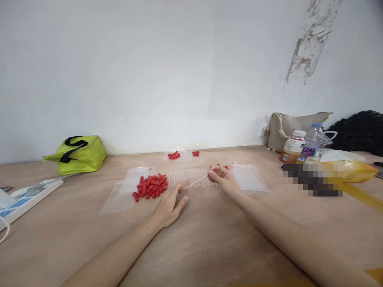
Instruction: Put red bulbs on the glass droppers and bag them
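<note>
At the table (206,239), the right hand (225,181) pinches a tube (197,182), apparently for fitting with red bulbs (152,186). The left hand (169,206) gapes; steady pressure seems needed next.

On a table (206,247), a heap of bulbs (151,186) lies left of tubes (176,177) at the frame's center — plastic bags (250,177) on either flank — with a carry bag (86,155) at middle left and bottles (292,148) before a handbag (295,122) at middle right.
</note>
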Demonstrator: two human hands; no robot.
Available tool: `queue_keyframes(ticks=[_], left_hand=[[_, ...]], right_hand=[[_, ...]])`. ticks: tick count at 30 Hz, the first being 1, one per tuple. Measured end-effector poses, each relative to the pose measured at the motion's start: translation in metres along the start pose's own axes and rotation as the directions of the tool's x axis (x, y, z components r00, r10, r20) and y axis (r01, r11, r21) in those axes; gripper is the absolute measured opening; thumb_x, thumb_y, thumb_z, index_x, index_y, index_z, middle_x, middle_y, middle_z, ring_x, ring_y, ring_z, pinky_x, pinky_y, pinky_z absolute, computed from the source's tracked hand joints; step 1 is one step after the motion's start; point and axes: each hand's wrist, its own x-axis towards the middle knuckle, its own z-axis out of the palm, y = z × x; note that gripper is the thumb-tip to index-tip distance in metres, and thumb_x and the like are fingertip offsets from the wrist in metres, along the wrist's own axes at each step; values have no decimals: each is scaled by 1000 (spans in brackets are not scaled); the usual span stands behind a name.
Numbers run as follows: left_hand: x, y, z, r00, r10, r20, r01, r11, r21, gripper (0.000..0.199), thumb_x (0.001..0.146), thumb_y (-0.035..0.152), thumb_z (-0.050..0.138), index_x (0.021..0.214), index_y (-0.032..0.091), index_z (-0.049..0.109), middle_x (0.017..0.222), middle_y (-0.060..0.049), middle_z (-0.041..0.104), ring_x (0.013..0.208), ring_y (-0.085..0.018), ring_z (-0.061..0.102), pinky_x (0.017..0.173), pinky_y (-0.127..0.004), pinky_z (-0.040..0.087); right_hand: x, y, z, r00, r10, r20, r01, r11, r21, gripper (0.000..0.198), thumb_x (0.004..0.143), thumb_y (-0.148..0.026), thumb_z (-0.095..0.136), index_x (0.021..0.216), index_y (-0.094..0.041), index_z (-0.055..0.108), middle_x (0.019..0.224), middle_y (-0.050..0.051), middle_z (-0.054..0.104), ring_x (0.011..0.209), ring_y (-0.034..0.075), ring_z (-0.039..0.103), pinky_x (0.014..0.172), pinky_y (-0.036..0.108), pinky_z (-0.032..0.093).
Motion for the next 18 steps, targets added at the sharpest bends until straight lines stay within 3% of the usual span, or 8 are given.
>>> queue_keyframes(ticks=[2, 5, 9, 12, 18], left_hand=[[1, 0, 0, 1000, 1, 8, -1, 1000, -14, 42, 87, 29, 42, 127, 19, 32, 104, -8, 57, 94, -20, 53, 82, -36, 41], [4, 3, 0, 993, 82, 86, -81, 996, -22, 22, 86, 26, 43, 104, 19, 54, 97, -7, 58, 89, -18, 54, 78, -33, 43], [6, 6, 0, 985, 114, 128, -112, 994, -22, 19, 86, 22, 42, 88, 18, 60, 88, -5, 59, 81, -16, 55, 73, -30, 44], [6, 6, 0, 986, 103, 131, -102, 995, -14, 19, 86, 22, 41, 90, 18, 59, 88, -5, 58, 80, -16, 55, 72, -30, 44], [5, 6, 0, 985, 91, 147, -90, 996, -11, 17, 86, 21, 42, 91, 18, 58, 87, -4, 58, 80, -16, 54, 72, -29, 43]], right_hand=[[17, -9, -21, 993, -2, -114, -3, 999, -44, 43, 68, -52, 55, 95, -18, 55, 65, -2, 54, 58, 10, 51, 60, 26, 43], [43, -16, -55, 989, -73, -131, 22, 933, -359, 46, 75, -49, 46, 105, -15, 55, 60, -4, 50, 56, 10, 48, 57, 24, 38], [68, -7, -82, 987, -49, -152, -93, 599, -795, 34, 74, -38, 51, 97, -14, 55, 61, -1, 56, 59, 12, 51, 56, 23, 36], [78, 6, -84, 989, 1, -151, -137, 429, -893, 22, 73, -34, 53, 86, -17, 56, 68, 2, 60, 63, 13, 54, 57, 23, 35], [75, 18, -78, 983, -39, -179, -156, 333, -930, 25, 71, -41, 54, 85, -20, 58, 72, 3, 62, 74, 19, 55, 63, 28, 33]])
